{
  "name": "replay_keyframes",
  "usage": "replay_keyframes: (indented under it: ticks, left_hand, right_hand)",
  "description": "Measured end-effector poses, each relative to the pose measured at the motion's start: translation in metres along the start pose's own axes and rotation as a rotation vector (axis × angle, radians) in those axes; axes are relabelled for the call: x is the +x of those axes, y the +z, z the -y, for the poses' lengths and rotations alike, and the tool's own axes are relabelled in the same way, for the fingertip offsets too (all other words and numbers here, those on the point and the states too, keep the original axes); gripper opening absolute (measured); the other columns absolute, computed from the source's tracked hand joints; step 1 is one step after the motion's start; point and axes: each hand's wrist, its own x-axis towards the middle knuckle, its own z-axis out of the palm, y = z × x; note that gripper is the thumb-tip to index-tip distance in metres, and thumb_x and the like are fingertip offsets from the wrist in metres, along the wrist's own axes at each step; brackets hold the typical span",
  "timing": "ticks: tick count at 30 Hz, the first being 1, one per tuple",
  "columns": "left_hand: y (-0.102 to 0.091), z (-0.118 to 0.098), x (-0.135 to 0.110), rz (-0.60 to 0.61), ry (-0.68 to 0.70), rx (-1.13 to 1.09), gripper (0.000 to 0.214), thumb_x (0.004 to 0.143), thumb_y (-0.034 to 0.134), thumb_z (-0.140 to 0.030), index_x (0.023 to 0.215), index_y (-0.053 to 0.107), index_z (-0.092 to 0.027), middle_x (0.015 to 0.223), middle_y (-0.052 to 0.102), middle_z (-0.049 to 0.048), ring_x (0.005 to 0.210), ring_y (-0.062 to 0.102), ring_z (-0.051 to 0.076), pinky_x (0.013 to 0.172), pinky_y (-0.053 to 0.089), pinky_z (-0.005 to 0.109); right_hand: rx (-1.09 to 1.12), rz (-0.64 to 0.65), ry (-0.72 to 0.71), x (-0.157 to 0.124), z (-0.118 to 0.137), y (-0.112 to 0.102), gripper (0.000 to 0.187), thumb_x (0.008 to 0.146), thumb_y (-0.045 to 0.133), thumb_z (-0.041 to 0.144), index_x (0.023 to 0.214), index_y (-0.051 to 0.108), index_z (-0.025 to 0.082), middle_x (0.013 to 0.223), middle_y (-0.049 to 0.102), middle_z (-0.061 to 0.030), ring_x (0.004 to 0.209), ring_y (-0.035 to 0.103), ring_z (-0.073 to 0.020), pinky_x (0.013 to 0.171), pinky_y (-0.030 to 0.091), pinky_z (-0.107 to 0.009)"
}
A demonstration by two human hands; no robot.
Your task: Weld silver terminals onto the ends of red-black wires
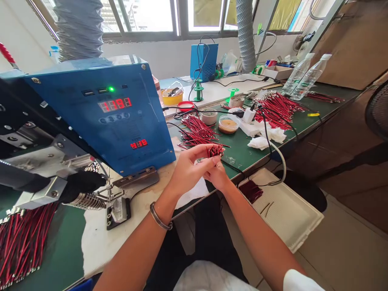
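Both hands meet around one bundle of red and black wires (pixel 216 150) over the front edge of the bench. My left hand (pixel 192 163) is closed on it, thumb reaching across toward the wire ends. My right hand (pixel 218 173) closes on the same bundle from below and the right; its fingers are partly hidden behind the left thumb. The cut ends of the wires poke up above the fingers. Just beyond the hands, a heap of red and black wires (pixel 198 129) lies on the green mat. A white paper sheet (pixel 194 192) is under the hands.
At left stands a blue machine (pixel 121 117) with red digits and a soldering head (pixel 87 198). More wires (pixel 27 242) lie at far left, and a big wire pile (pixel 279 109) at right. A tub of brown paste (pixel 228 124), power strip (pixel 250 126) and white tray (pixel 291 210) are right.
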Motion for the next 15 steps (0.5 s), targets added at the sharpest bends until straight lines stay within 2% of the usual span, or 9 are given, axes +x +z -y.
replay_keyframes:
  ticks: [3,5,8,11,13,15]
  left_hand:
    - [0.0,0.005,-0.004,-0.118,0.006,0.09,0.022,0.08,0.079,-0.03,0.097,0.081,-0.016,0.096,0.082,0.0063,0.092,0.074,0.021,0.084,0.059,0.03]
    - [0.006,0.006,-0.006,-0.199,0.013,0.142,0.022,0.08,0.079,-0.031,0.096,0.082,-0.016,0.095,0.083,0.0057,0.09,0.075,0.022,0.081,0.06,0.03]
    - [0.015,0.006,-0.01,-0.242,0.05,0.193,0.024,0.086,0.072,-0.029,0.104,0.081,-0.016,0.101,0.083,0.0047,0.093,0.075,0.021,0.083,0.059,0.028]
    - [0.02,0.007,-0.012,-0.164,0.094,0.291,0.029,0.094,0.062,-0.029,0.116,0.078,-0.018,0.103,0.082,0.0036,0.094,0.074,0.02,0.084,0.057,0.027]
    - [0.02,0.009,-0.014,-0.16,0.117,0.358,0.029,0.096,0.061,-0.03,0.116,0.078,-0.019,0.103,0.082,0.0037,0.093,0.074,0.02,0.085,0.056,0.027]
    - [0.02,0.01,-0.014,-0.224,0.116,0.387,0.026,0.094,0.063,-0.03,0.111,0.081,-0.019,0.1,0.082,0.0033,0.09,0.074,0.02,0.083,0.056,0.028]
  right_hand:
    - [0.035,0.015,0.026,0.001,0.0,0.0,0.032,0.1,0.064,0.041,0.082,0.06,0.015,0.061,0.049,0.0089,0.045,0.04,-0.0037,0.042,0.037,-0.017]
    - [0.048,-0.012,0.021,0.002,0.001,0.001,0.035,0.099,0.065,0.041,0.076,0.056,0.016,0.058,0.043,0.0105,0.043,0.034,-0.0036,0.041,0.033,-0.017]
    - [0.045,-0.079,-0.005,0.002,0.003,0.003,0.031,0.099,0.064,0.041,0.082,0.059,0.015,0.065,0.05,0.0077,0.05,0.044,-0.0053,0.047,0.04,-0.019]
    - [0.02,-0.129,-0.029,0.002,0.007,0.005,0.027,0.1,0.063,0.04,0.089,0.063,0.015,0.076,0.059,0.0037,0.06,0.054,-0.008,0.055,0.049,-0.022]
    - [0.0,-0.146,-0.042,0.001,0.012,0.006,0.027,0.099,0.064,0.041,0.089,0.063,0.016,0.078,0.061,0.0025,0.063,0.056,-0.009,0.059,0.051,-0.024]
    - [-0.014,-0.156,-0.058,-0.001,0.016,0.007,0.028,0.095,0.067,0.042,0.085,0.063,0.016,0.077,0.062,0.0023,0.065,0.056,-0.0102,0.061,0.05,-0.025]
